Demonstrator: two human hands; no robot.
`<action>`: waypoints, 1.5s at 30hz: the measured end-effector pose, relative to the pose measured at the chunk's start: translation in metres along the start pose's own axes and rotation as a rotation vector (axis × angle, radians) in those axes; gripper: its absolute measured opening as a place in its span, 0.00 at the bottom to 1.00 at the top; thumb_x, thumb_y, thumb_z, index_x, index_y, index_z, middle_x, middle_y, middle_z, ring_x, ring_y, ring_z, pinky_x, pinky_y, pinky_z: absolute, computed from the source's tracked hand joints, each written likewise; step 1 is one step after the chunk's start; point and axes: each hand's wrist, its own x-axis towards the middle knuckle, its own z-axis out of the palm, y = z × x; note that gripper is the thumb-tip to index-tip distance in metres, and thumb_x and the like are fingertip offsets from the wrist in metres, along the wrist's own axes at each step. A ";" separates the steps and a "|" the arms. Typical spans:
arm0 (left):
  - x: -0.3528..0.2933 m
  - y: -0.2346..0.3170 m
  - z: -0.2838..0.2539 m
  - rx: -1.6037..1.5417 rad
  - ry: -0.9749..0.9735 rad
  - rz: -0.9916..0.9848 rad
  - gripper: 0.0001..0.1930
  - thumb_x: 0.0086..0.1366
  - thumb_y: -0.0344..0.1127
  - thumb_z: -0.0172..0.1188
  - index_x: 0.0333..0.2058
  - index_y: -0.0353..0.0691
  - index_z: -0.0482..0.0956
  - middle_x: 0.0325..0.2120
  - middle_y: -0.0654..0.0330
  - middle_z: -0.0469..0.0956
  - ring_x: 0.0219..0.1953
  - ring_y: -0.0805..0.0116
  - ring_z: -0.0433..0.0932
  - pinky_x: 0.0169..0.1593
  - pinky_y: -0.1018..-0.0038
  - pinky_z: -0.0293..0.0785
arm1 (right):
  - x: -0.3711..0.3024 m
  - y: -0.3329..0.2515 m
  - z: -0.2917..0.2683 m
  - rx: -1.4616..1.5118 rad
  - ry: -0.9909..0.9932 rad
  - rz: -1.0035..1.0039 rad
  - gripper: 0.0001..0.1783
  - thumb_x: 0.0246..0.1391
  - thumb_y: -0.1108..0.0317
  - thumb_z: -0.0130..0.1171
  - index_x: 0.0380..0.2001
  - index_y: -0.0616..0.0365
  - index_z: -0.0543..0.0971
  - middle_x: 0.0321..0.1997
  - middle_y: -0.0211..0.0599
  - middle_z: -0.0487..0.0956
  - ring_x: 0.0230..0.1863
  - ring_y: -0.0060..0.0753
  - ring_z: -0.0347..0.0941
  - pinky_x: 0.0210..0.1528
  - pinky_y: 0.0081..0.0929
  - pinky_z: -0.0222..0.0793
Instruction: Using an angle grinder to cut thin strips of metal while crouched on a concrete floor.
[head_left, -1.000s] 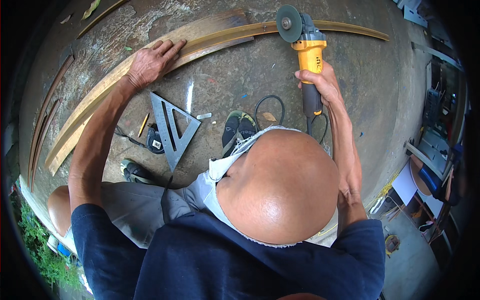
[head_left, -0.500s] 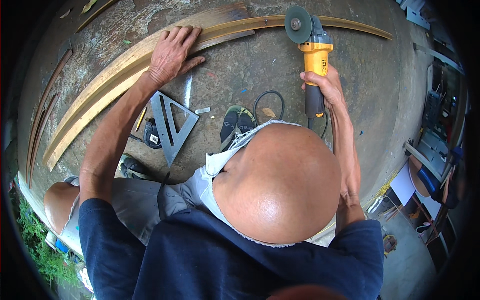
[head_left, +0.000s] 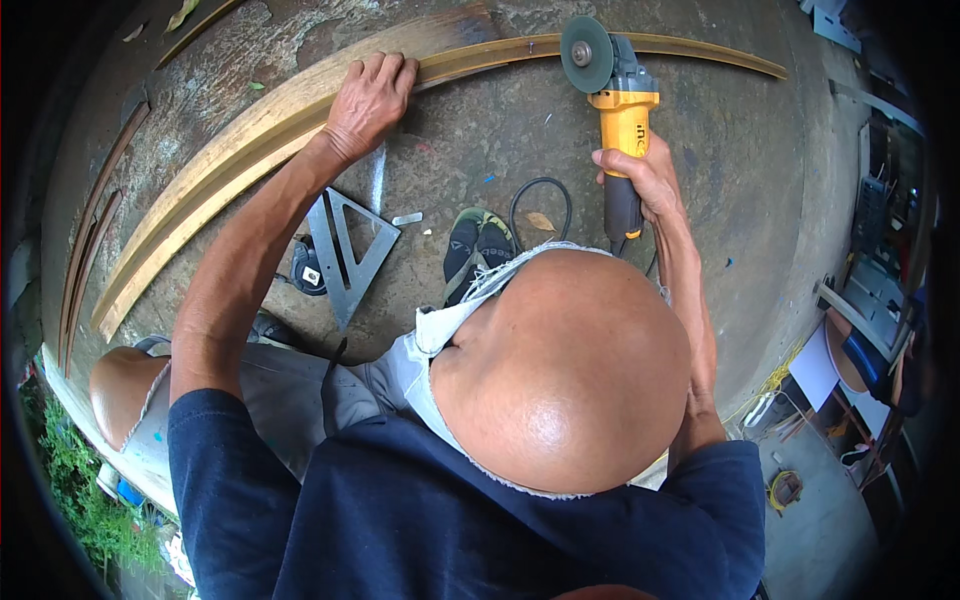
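Observation:
A long curved wooden board lies on the concrete floor, arching from lower left to upper right. My left hand presses flat on it, fingers over its far edge. My right hand grips the handle of a yellow and grey angle grinder. Its round disc rests at the thin wooden strip that continues the curve to the right. My head and a white cloth at my neck hide much of the lower middle.
A grey metal triangular square lies on the floor by my knee, beside a dark tape measure. A black cable loops near a sandalled foot. More wood strips lie at far left. Clutter stands at the right edge.
My left hand has slid to the right and farther along the board. The grinder has shifted slightly right with my right hand still on its handle.

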 end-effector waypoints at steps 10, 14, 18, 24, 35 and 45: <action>-0.014 0.003 -0.016 0.054 -0.122 -0.177 0.21 0.59 0.38 0.60 0.49 0.34 0.74 0.39 0.55 0.71 0.45 0.58 0.73 0.40 0.63 0.75 | -0.013 0.011 -0.002 0.084 0.008 0.044 0.24 0.40 0.68 0.72 0.41 0.63 0.74 0.31 0.36 0.77 0.27 0.29 0.78 0.31 0.29 0.77; -0.012 -0.001 -0.018 0.007 -0.114 -0.110 0.12 0.57 0.31 0.58 0.39 0.32 0.74 0.37 0.52 0.72 0.43 0.56 0.75 0.39 0.63 0.78 | -0.016 0.012 -0.002 0.093 0.028 0.030 0.25 0.41 0.67 0.72 0.42 0.64 0.74 0.31 0.36 0.78 0.27 0.29 0.78 0.31 0.29 0.77; -0.013 -0.006 -0.017 -0.031 -0.162 -0.069 0.12 0.55 0.30 0.59 0.38 0.32 0.73 0.37 0.51 0.72 0.44 0.55 0.76 0.40 0.63 0.80 | -0.017 0.012 -0.008 0.088 0.020 0.017 0.25 0.41 0.66 0.72 0.42 0.64 0.74 0.31 0.36 0.78 0.27 0.29 0.78 0.32 0.29 0.77; -0.011 -0.011 -0.021 -0.131 -0.155 -0.016 0.13 0.56 0.30 0.61 0.39 0.32 0.73 0.37 0.50 0.72 0.44 0.52 0.77 0.41 0.63 0.81 | -0.021 0.005 -0.013 0.074 0.038 0.012 0.25 0.41 0.64 0.72 0.41 0.63 0.73 0.30 0.36 0.78 0.26 0.29 0.78 0.30 0.28 0.76; -0.008 -0.011 -0.033 -0.203 -0.272 -0.082 0.08 0.62 0.29 0.56 0.38 0.32 0.73 0.35 0.46 0.77 0.39 0.48 0.82 0.41 0.60 0.81 | -0.028 -0.004 -0.011 0.044 0.036 0.020 0.27 0.40 0.64 0.71 0.42 0.64 0.73 0.30 0.36 0.78 0.26 0.30 0.78 0.30 0.28 0.76; 0.004 -0.047 -0.020 -0.193 -0.114 -0.058 0.11 0.62 0.27 0.53 0.43 0.34 0.70 0.40 0.49 0.74 0.42 0.49 0.81 0.40 0.60 0.81 | -0.023 -0.011 -0.009 0.007 0.009 0.006 0.28 0.40 0.63 0.71 0.43 0.65 0.73 0.30 0.36 0.77 0.26 0.30 0.78 0.31 0.28 0.75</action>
